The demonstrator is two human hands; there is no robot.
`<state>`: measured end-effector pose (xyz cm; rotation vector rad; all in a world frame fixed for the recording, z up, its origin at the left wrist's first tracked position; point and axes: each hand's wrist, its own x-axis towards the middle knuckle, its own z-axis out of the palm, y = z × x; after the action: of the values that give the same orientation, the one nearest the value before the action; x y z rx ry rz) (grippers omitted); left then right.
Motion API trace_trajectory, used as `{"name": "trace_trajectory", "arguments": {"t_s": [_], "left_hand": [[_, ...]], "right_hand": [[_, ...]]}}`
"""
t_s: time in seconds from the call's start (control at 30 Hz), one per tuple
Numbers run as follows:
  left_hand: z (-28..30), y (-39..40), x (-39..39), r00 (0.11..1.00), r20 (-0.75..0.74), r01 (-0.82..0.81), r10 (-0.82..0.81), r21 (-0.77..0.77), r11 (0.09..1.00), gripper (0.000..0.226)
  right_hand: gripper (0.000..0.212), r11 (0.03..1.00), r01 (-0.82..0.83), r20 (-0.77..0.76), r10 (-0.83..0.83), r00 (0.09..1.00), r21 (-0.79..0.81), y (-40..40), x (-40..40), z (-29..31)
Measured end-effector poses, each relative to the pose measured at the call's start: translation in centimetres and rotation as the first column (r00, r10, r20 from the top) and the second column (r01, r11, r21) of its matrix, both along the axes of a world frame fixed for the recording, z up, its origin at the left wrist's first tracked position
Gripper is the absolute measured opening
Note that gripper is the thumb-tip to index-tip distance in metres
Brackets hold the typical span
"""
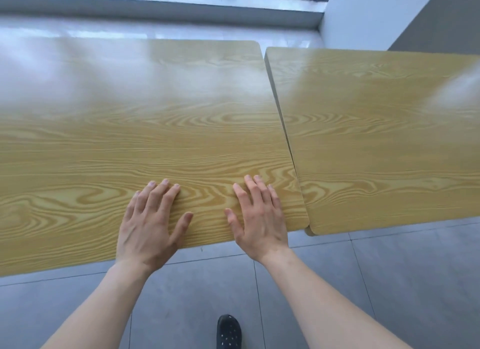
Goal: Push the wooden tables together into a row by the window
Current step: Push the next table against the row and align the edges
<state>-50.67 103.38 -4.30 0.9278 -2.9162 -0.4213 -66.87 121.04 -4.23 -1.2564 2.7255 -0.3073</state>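
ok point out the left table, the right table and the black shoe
left table (155,109), head view, bare middle of its top
right table (389,141), head view, bare middle of its top
black shoe (229,331), head view, its upper

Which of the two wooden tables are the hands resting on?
The left wooden table: both the left hand and right hand lie flat on it; the right wooden table is untouched.

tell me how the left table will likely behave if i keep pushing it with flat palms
The left table has a glossy top, so the flat left hand and right hand may slip rather than grip. It looks rigid, and should slide as one piece over the smooth floor tiles. Both hands sit near its right end, so it may swivel.
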Motion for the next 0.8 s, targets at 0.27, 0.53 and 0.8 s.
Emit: {"name": "trace_trajectory", "arguments": {"t_s": [0.27, 0.53, 0.8], "left_hand": [[6.3, -5.6, -2.7, 0.999, 0.017, -0.035, 0.034, 0.056, 0.998, 0.069], [10.8, -18.9, -10.1, 0.997, -0.056, -0.047, 0.048, 0.025, 0.999, 0.07], [11.4, -28.5, -18.6, 0.998, -0.009, -0.057, 0.058, 0.016, 0.998, 0.065]], "right_hand": [[0.064, 0.994, -0.034, 0.098, 0.024, 0.995, 0.102, -3.9, -3.4, 6.3], [0.063, 0.99, -0.012, 0.137, -0.007, 0.99, 0.138, -15.7, -10.0, 11.6], [0.065, 0.986, 0.029, 0.129, -0.05, 0.99, 0.162, -25.6, -18.4, 12.3]]}}
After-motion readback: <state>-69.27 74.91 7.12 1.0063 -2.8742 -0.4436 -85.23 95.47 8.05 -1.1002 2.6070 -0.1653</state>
